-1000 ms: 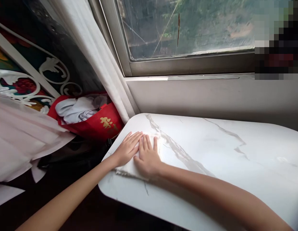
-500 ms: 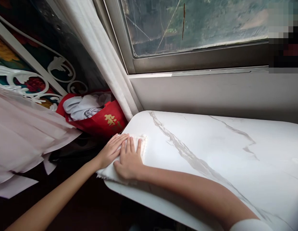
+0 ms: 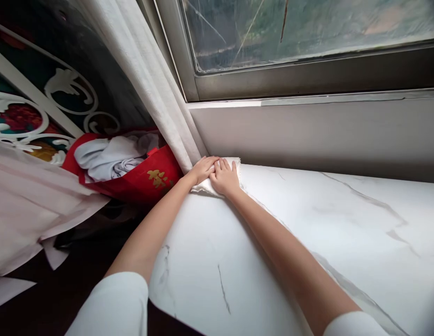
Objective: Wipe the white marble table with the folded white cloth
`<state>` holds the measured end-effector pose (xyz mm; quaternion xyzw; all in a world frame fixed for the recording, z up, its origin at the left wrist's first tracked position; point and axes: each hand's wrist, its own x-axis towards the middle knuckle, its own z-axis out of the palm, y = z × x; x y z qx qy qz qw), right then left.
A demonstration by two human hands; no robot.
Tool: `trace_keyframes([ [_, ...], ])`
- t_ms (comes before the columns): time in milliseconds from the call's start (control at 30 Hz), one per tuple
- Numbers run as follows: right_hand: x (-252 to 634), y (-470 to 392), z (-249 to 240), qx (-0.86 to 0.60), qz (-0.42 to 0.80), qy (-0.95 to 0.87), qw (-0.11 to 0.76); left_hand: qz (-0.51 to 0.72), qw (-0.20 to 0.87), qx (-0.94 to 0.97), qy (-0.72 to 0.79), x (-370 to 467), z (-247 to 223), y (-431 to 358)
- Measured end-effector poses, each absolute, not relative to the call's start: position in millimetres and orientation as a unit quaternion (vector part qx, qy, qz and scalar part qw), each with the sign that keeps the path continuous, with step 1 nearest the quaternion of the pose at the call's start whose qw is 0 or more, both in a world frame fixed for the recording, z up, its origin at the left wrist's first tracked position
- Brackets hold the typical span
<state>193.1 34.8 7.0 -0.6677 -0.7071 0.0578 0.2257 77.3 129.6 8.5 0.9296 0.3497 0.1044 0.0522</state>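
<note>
A white cloth (image 3: 207, 186) lies on the white marble-patterned table (image 3: 199, 242), at its far left corner beside the wall. My left hand (image 3: 204, 169) rests flat on the cloth, fingers stretched out. Just right of it, my right hand (image 3: 225, 177) presses down on the same cloth with its fingers spread. The two hands touch or nearly touch, and they cover much of the cloth. Both arms reach forward over the tabletop.
A red bag (image 3: 133, 184) stuffed with pale clothing (image 3: 112, 154) sits left of the table. A white curtain (image 3: 147, 70) hangs by the window frame (image 3: 273, 86). At far left are pink fabric (image 3: 38, 200) and white scrollwork (image 3: 70, 88).
Both hands and the cloth have moved away from me and to the right, from the table's near left edge to the far corner. The hands stay flat on the cloth.
</note>
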Motion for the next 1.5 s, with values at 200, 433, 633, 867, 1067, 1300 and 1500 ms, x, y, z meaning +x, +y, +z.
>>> trace_keyframes([
  [200,191,39,4,-0.676,0.03,-0.697,0.238,0.114,0.057,0.933,0.335,78,5,138],
  [433,182,6,8,-0.649,0.04,-0.725,0.226,0.12,0.059,0.928,0.348,58,7,96],
  [633,153,-68,15,-0.618,0.077,-0.746,0.238,0.125,0.056,0.932,0.335,19,14,18],
  [867,144,-174,28,-0.53,0.169,-0.796,0.238,0.114,0.031,0.942,0.313,-15,17,-93],
  [1067,175,-232,37,-0.462,0.277,-0.814,0.215,0.107,0.024,0.949,0.296,-2,19,-159],
  [1300,198,-208,31,-0.525,0.24,-0.793,0.197,0.087,0.062,0.946,0.306,37,21,-129],
  [1500,221,-112,17,-0.62,0.132,-0.745,0.211,0.101,0.056,0.938,0.326,90,14,-23],
])
